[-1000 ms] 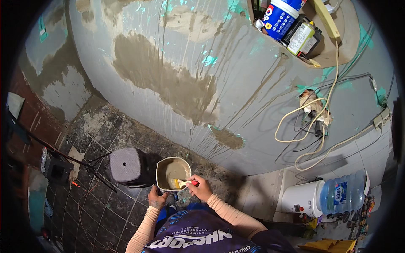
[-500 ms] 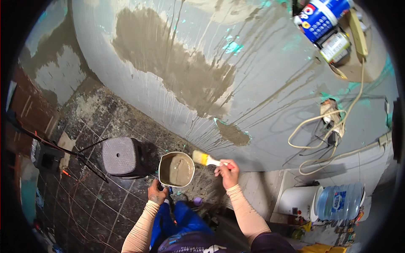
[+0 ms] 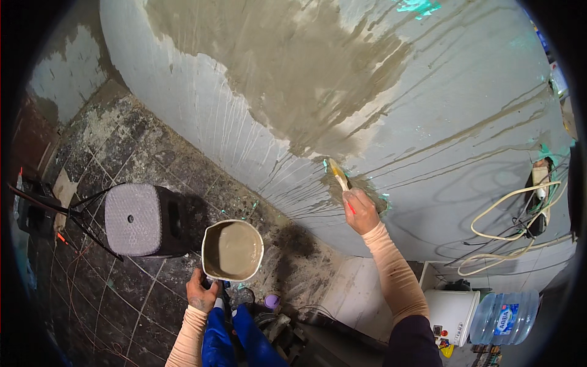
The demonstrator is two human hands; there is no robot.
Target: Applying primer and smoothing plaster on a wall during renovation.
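My right hand (image 3: 361,211) grips a paintbrush (image 3: 343,181) with a white and red handle. Its bristles press against the grey wall (image 3: 440,116), at the upper edge of a small brown wet patch (image 3: 370,191). Low on the left, my left hand (image 3: 201,290) is closed at the near side of a pale pot (image 3: 204,260) with a pouring lip; the handle is mostly hidden in my fingers. Greyish-brown slurry (image 3: 233,249) lies in the pot. Above the brush spreads a large brown coated area (image 3: 293,73), with drips running from it.
Left of the pot stands a grey-topped plastic stool (image 3: 133,219) on dark, stained floor tiles (image 3: 128,300). Loose cream cables (image 3: 489,232) hang by a wall opening at right. A white bucket (image 3: 451,312) and a large water bottle (image 3: 505,317) lie below them. A purple cup (image 3: 271,301) sits near my feet.
My right hand has moved from beside the pot up and right, bringing the brush onto the wall. The view has shifted; my left hand still holds the pot.
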